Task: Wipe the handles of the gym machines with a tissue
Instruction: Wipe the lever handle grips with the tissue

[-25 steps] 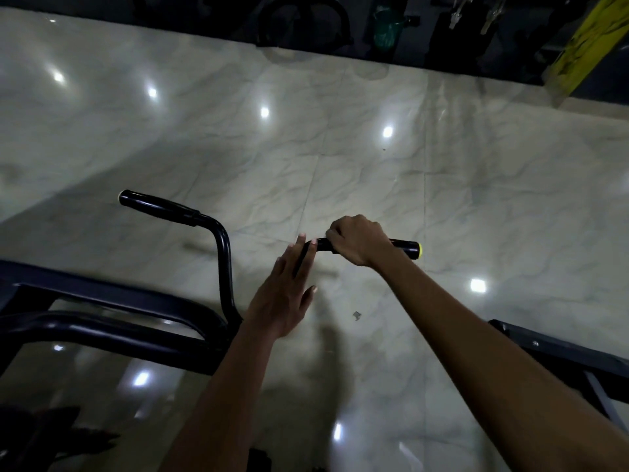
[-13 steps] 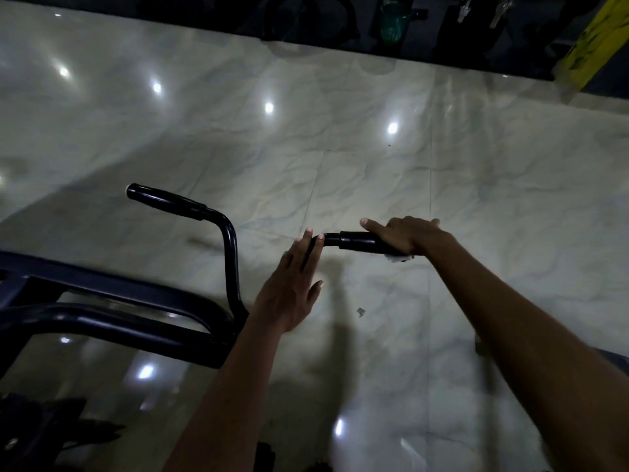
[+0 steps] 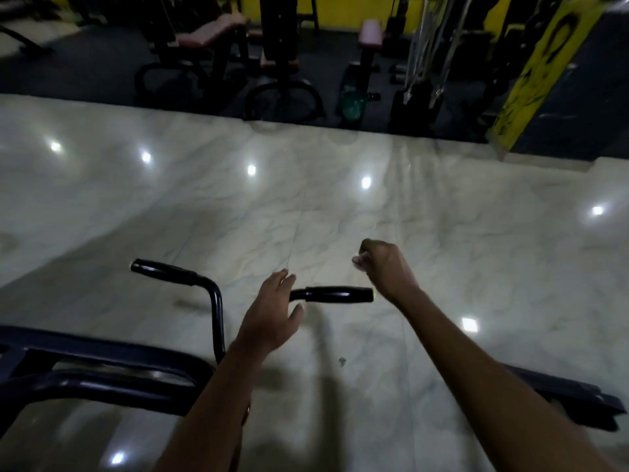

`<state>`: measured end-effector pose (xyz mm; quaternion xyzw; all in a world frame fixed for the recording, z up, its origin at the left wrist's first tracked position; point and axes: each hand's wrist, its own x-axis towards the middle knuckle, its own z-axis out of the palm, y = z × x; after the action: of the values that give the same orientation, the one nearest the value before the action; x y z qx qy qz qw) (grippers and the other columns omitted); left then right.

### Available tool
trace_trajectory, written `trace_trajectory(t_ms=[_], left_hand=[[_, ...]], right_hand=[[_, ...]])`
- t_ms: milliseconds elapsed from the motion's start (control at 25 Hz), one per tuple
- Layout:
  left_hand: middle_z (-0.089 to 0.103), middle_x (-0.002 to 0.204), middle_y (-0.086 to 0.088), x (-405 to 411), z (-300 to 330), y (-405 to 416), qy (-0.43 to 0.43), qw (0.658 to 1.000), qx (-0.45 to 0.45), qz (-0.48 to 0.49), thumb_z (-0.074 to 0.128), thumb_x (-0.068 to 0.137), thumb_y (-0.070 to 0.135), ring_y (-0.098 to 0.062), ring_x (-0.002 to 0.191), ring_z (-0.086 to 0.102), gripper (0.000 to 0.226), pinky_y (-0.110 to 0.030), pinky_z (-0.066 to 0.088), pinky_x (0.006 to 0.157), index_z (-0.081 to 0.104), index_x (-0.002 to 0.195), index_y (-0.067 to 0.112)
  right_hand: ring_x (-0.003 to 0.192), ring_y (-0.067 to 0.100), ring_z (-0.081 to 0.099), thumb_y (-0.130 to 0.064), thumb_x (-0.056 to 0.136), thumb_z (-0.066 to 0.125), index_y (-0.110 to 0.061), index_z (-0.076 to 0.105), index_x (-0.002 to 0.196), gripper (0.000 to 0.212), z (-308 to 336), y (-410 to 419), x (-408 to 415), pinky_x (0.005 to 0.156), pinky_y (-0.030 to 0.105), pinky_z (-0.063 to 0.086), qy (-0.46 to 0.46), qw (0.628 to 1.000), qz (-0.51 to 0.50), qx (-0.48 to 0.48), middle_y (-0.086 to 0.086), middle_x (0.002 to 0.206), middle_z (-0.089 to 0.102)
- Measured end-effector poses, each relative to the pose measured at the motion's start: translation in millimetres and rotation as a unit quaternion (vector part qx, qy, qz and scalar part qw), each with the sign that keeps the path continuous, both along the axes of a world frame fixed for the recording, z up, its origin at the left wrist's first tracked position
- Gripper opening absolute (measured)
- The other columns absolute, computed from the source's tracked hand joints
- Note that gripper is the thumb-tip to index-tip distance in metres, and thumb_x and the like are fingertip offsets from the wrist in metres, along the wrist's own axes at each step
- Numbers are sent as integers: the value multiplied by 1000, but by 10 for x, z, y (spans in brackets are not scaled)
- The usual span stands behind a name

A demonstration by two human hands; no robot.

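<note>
A black right handle grip (image 3: 335,294) sticks out horizontally over the marble floor, and nothing is touching it. My right hand (image 3: 384,267) hovers just above and beyond its outer end, fingers curled into a fist. A small pale bit of tissue (image 3: 358,261) shows at the fingertips. My left hand (image 3: 272,318) is flat with straight fingers, resting against the bar at the grip's inner end. A second black handle (image 3: 163,271) rises on a bent tube to the left, with no hand on it.
The machine's dark frame (image 3: 102,379) runs across the lower left and another dark bar (image 3: 561,396) lies at the lower right. Benches and machines (image 3: 279,63) stand on dark flooring beyond the marble. A yellow pillar (image 3: 544,63) stands at the far right.
My right hand slid outward along the right grip, then lifted off its end with fingers curled. The camera tilted up, showing more of the gym. My left hand stayed by the bar.
</note>
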<state>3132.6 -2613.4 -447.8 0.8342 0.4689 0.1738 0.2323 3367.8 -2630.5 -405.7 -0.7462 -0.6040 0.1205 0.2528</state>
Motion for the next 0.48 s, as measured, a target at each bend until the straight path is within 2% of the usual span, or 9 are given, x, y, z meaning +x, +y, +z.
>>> trace_trajectory(t_ms=[160,280,480], left_hand=[[28,154,-3,180,628,-166,-11,1000,-13,11,53,93,32,-17,143,22,57,-20,14,113,38,143,13],[30,152,-3,356,1166,-312,-35,999,-9,10,56,93,29,-16,140,27,57,-18,16,111,35,144,14],[39,147,-5,809,1927,-737,-90,996,3,17,61,90,27,-19,135,37,56,-23,25,109,41,141,12]], right_hand=[[78,33,62,-2,86,61,1,64,84,4,459,-246,126,66,34,48,-6,998,20,63,19,84,63],[73,31,63,-3,86,61,-1,63,77,9,933,-551,310,62,36,50,-6,995,18,98,15,78,63],[76,25,63,-7,85,64,-6,64,78,7,1700,-1277,845,62,30,47,-27,991,-16,131,10,81,66]])
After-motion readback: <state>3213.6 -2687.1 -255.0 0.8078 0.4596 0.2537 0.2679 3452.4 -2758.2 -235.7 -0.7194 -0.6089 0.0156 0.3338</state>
